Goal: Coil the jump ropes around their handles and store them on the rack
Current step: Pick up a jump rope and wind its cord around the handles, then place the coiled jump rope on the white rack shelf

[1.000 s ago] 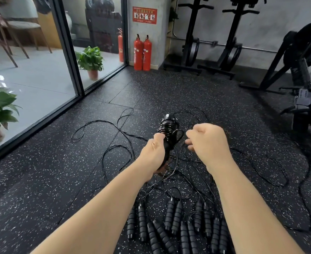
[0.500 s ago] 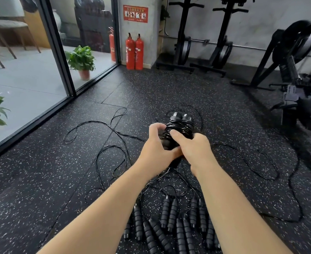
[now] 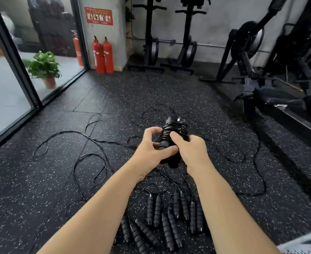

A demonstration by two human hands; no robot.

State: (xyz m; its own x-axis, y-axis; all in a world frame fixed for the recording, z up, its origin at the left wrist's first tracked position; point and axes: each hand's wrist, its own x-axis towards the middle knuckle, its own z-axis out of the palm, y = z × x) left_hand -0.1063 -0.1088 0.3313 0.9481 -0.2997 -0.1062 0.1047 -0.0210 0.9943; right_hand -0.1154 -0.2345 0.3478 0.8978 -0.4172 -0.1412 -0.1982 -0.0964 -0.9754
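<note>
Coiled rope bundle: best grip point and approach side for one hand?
Grip the bare lower handle ends from the near left, as the left hand does. The upper half of the coiled rope bundle is wrapped in slick cord loops, where the right hand works.

Lower part of the coiled handle pair (image 3: 173,133) hidden behind left hand (image 3: 151,149) and right hand (image 3: 191,151). Rope end not traceable among the loose ropes (image 3: 88,162). Floor handles (image 3: 169,220) partly covered by forearms. Machine (image 3: 279,70) blurred, cut off at right edge. Sign (image 3: 98,16) unreadable.
</note>
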